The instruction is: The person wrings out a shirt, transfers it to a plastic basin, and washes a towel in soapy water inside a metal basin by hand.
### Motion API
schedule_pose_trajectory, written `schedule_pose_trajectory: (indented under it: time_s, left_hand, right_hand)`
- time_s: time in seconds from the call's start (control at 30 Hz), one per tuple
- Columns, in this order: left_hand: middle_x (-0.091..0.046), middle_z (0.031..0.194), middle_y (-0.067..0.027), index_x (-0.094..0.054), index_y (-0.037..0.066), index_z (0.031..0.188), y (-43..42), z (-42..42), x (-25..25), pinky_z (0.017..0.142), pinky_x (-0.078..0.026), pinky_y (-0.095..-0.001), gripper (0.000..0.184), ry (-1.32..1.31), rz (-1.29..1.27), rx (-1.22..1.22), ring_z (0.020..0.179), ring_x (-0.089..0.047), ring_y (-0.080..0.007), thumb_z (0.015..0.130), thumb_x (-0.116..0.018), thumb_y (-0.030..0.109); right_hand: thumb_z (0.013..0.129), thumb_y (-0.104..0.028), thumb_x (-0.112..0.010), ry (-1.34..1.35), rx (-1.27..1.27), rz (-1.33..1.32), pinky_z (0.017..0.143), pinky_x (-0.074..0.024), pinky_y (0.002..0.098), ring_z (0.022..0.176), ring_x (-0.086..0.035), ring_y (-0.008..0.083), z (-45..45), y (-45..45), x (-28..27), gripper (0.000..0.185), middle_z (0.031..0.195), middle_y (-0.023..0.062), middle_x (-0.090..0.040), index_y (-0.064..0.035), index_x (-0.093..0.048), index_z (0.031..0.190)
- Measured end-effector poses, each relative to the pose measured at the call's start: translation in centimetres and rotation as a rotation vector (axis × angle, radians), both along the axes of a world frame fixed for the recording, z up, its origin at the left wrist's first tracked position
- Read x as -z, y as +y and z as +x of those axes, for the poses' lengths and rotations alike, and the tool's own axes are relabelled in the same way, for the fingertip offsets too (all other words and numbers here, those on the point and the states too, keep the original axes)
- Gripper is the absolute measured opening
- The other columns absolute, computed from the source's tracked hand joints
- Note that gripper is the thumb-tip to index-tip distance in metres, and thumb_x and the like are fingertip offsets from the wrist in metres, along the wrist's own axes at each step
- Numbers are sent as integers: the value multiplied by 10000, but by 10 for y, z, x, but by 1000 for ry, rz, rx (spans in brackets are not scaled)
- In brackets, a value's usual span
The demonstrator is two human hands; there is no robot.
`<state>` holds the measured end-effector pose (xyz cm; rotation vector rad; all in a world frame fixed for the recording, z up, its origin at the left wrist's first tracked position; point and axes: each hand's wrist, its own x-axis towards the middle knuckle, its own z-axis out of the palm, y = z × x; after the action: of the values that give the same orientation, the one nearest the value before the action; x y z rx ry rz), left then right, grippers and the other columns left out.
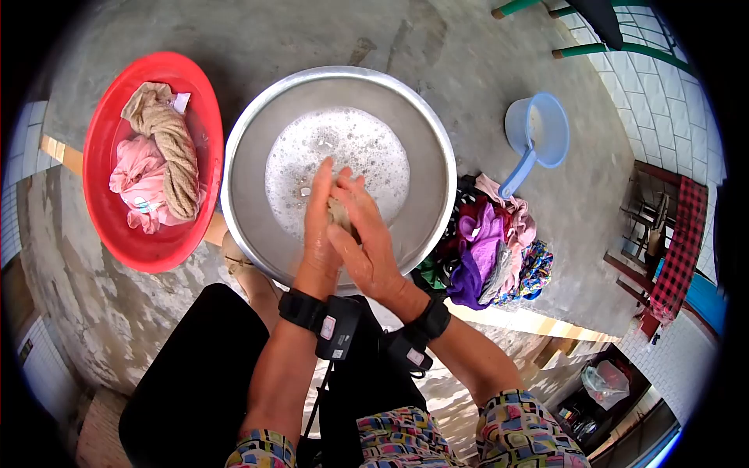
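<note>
My left hand point(317, 234) and my right hand point(367, 246) are together over a large metal basin point(248, 210) of foamy water point(335, 140). Pressed between the palms is a small beige, wet-looking piece point(340, 216); most of it is hidden, and I cannot tell whether it is cloth or something else. My left fingers point away along its left side. On its right side, my right fingers curve over it, with the thumb across the near end. Both wrists carry black straps with small devices.
Left of the basin stands a red tub point(97, 175) holding a twisted tan cloth point(179, 168) and pink cloth point(139, 171). A pile of coloured clothes point(488, 242) lies to the right, beside a blue dipper point(552, 132). A bench with red-black checked cloth point(680, 249) stands far right.
</note>
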<state>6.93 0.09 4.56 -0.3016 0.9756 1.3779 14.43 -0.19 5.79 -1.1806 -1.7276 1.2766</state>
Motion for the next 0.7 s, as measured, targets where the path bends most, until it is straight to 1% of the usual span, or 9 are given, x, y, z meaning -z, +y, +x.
schedule_pose_trajectory:
  time_s: [0.1, 0.17, 0.2, 0.3, 0.43, 0.47, 0.57, 0.6, 0.7]
  left_hand:
    - [-440, 1225, -100, -370, 50, 1262, -7, 15, 8, 930, -394, -365, 444, -11, 42, 75, 1113, -457, -207, 939, -351, 354]
    - [-450, 1216, -89, -381, 41, 1245, 0, 12, -1, 929, -398, -356, 443, -35, 20, -7, 1121, -453, -185, 938, -351, 360]
    - [-440, 1228, -100, -367, 48, 1266, 3, 6, -6, 946, -382, -354, 473, -21, -18, 2, 1145, -434, -194, 926, -375, 377]
    - [-430, 1239, -107, -361, 60, 1279, -1, -14, -16, 961, -365, -356, 499, -10, -64, -48, 1158, -422, -198, 908, -412, 390]
    - [-426, 1243, -109, -375, 76, 1273, -7, 13, -1, 949, -371, -365, 489, -11, 21, 40, 1148, -431, -200, 901, -421, 390]
    - [-432, 1235, -89, -385, 75, 1260, -4, 12, 0, 934, -382, -367, 462, 29, 61, 46, 1131, -441, -195, 905, -416, 369]
    - [-464, 1168, -66, -413, 78, 1242, -4, 0, 6, 901, -411, -343, 405, -83, 51, 39, 1079, -469, -179, 908, -408, 308]
    - [-464, 1168, -66, -413, 78, 1242, -3, -1, -1, 901, -411, -343, 405, -85, 53, 38, 1079, -469, -179, 908, -408, 308]
    - [-483, 1125, -64, -431, 65, 1195, 0, 1, -17, 889, -419, -325, 374, -107, 88, 62, 1035, -492, -171, 909, -407, 305]
  right_hand:
    - [800, -163, -507, -114, -29, 43, 964, -326, 416, 1121, -436, 393, 6, 47, 30, 349, 1225, 236, -447, 10, -522, 1103]
    - [848, -156, -431, -195, -29, -78, 941, -353, 376, 1121, -459, 346, 5, 58, 33, 354, 1235, 215, -454, 44, -487, 1135]
    - [846, -151, -424, -141, -63, 124, 948, -347, 375, 1120, -455, 353, 3, 41, 27, 361, 1252, 212, -436, 40, -481, 1147]
    - [845, -140, -416, -44, -83, 81, 943, -353, 366, 1113, -460, 349, -3, -13, -7, 362, 1245, 214, -440, 40, -477, 1153]
    - [855, -167, -413, -64, -60, -55, 969, -310, 387, 1117, -448, 345, 8, 52, 31, 366, 1214, 222, -461, 33, -482, 1153]
    - [835, -190, -429, -196, -58, -82, 958, -277, 445, 1157, -408, 344, 7, 69, 34, 394, 1225, 216, -451, 9, -471, 1174]
    - [848, -223, -413, -219, -34, 117, 993, -229, 427, 1188, -377, 322, 0, 27, 18, 408, 1262, 200, -422, 14, -466, 1176]
    - [857, -238, -404, -301, -66, 152, 1017, -179, 425, 1223, -334, 308, -2, 4, 4, 417, 1293, 180, -397, 0, -458, 1194]
    - [853, -251, -418, -318, -93, 77, 1022, -162, 434, 1237, -317, 306, 7, 13, 9, 425, 1308, 163, -389, -27, -458, 1212]
